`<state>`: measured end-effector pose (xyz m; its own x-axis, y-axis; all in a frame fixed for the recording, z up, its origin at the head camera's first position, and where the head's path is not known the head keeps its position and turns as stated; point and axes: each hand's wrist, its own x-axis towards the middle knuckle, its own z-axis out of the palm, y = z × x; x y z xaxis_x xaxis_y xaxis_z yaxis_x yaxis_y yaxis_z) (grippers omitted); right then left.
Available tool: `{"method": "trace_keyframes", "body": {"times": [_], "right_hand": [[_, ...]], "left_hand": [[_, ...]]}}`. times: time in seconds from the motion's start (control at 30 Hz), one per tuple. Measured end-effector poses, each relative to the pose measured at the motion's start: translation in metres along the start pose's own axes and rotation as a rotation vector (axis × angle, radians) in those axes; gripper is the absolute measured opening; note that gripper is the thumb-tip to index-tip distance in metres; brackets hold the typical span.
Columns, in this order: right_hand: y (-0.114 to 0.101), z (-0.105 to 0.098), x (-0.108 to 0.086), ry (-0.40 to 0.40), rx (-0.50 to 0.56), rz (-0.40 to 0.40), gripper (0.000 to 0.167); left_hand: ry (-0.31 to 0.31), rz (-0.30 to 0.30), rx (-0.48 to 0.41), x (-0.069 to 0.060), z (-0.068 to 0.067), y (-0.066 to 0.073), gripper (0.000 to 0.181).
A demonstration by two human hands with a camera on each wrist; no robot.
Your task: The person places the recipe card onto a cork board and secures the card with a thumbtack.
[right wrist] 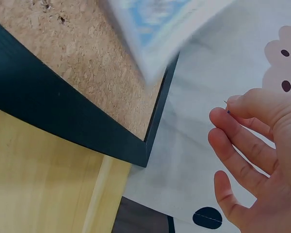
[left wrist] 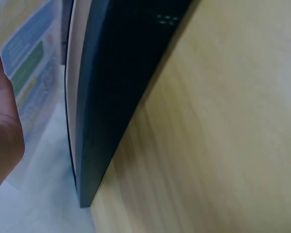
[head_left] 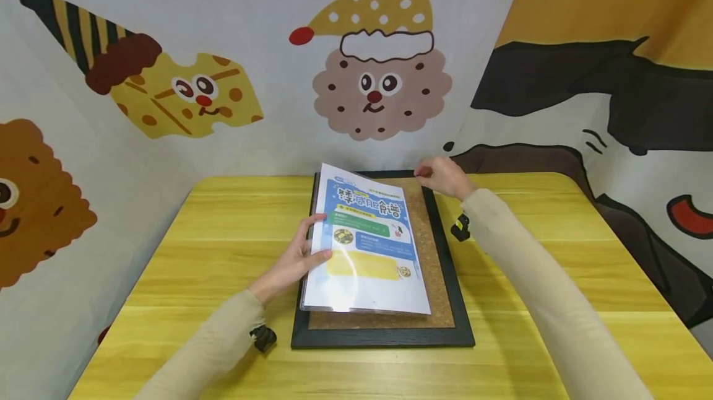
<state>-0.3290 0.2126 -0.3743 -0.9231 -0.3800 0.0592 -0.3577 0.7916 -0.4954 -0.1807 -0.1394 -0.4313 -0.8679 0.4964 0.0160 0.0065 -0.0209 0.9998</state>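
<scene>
The left hand (head_left: 292, 260) is gripping the glossy white-and-blue printed sheet (head_left: 364, 295) over the black-framed cork board (head_left: 430, 264) at the yellow wooden counter's (head_left: 195, 251) back edge; the right hand's (head_left: 445, 176) fingers are pinching a tiny pin-like piece (right wrist: 227, 111). The askew sheet is probably needing squaring first.

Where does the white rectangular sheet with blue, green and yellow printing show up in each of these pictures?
Head: the white rectangular sheet with blue, green and yellow printing is just below the middle.
Left wrist: the sheet is at the upper left, cut off by the edge.
Right wrist: the sheet is at the top, blurred, one corner pointing down.
Shared landmark: the black straight-sided frame of the brown cork board.
</scene>
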Motion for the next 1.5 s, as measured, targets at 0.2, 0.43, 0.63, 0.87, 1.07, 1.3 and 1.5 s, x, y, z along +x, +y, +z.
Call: {"method": "trace_keyframes", "body": {"times": [0.2, 0.43, 0.63, 0.87, 1.07, 1.3, 1.5], "right_hand": [[0.001, 0.004, 0.001, -0.013, 0.016, 0.023, 0.019], [0.002, 0.009, 0.001, -0.025, 0.023, 0.034, 0.016], [-0.001, 0.016, 0.000, -0.015, 0.062, 0.017, 0.020], [0.000, 0.024, 0.002, -0.011, 0.073, 0.009, 0.019], [0.003, 0.028, 0.001, -0.038, 0.099, 0.037, 0.019], [0.008, 0.032, 0.000, -0.048, 0.097, 0.041, 0.018], [0.011, 0.036, 0.000, -0.044, 0.093, 0.059, 0.019]], "left_hand": [[-0.016, -0.051, 0.020, 0.015, 0.009, -0.007, 0.070], [-0.012, -0.126, 0.125, 0.026, 0.006, -0.013, 0.073], [-0.047, -0.196, 0.412, 0.025, -0.002, -0.012, 0.073], [-0.081, -0.192, 0.729, 0.026, -0.005, -0.004, 0.069], [-0.175, -0.251, 0.783, 0.026, -0.008, -0.001, 0.064], [-0.143, -0.127, 0.803, 0.031, -0.011, 0.000, 0.042], [-0.070, 0.090, 0.950, 0.041, -0.017, -0.001, 0.036]]}}
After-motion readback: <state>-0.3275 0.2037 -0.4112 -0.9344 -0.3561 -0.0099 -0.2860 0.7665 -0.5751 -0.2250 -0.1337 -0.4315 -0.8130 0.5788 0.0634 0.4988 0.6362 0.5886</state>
